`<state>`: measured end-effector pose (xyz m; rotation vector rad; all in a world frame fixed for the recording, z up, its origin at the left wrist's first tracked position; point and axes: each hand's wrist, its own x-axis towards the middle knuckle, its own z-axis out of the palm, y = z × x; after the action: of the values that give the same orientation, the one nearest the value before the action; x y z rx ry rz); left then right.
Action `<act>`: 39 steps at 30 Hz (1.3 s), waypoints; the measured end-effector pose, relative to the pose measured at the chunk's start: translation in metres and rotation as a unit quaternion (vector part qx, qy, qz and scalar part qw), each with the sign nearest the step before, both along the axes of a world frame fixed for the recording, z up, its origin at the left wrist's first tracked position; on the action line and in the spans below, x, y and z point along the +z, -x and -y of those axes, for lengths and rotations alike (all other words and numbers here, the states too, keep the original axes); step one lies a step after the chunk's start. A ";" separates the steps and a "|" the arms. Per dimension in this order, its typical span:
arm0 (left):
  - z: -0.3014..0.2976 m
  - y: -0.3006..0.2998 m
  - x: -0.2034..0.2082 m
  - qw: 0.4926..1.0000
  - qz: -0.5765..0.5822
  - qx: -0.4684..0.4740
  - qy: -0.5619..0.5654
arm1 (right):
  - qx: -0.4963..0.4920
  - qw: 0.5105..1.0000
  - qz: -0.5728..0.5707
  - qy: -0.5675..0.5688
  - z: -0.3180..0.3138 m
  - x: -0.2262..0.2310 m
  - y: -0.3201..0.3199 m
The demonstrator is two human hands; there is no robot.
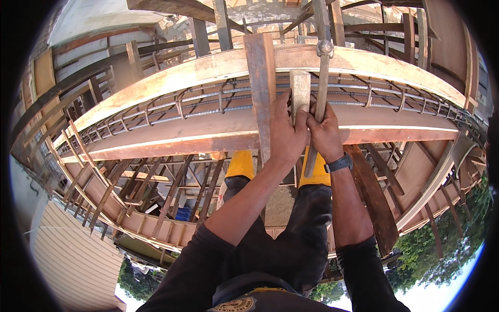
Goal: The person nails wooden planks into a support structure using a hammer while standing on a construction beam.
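In front of me, my left hand point(288, 132) is closed around a short, pale wooden block point(300, 86), thumb on its near face. My right hand point(326, 132), with a dark watch on the wrist, grips a hammer point(323, 78) by its wooden handle. The hammer head point(325, 49) points away from me, and the handle's end sticks out below the hand. Both thumbs meet by the block; anything small between them cannot be made out. Beside my left hand, a dark board point(260, 78) lies across the long formwork trough.
Steel rebar point(202, 100) tied with stirrups runs inside the trough, between its far plywood side point(182, 69) and near side point(208, 144). Loose timbers point(371, 197) and open framing lie below, around my legs in yellow boots point(240, 164). Upright posts point(221, 26) stand beyond.
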<state>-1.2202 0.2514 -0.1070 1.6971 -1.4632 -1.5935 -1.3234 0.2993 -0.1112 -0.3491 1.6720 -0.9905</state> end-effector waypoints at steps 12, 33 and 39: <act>0.018 0.012 0.006 0.987 0.070 -0.020 -0.145 | 0.031 0.999 -0.027 -0.003 -0.010 -0.025 0.002; -0.008 0.021 -0.035 0.993 0.027 0.045 -0.104 | -0.031 0.997 0.068 0.033 -0.010 -0.052 -0.009; -0.069 -0.029 0.046 0.998 0.014 -0.008 -0.056 | 0.036 0.998 -0.048 -0.026 -0.014 -0.045 0.001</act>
<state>-1.1916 0.3203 -0.0607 1.7792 -1.4280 -1.6962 -1.3245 0.3132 -0.1558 -0.4242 1.7567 -0.8872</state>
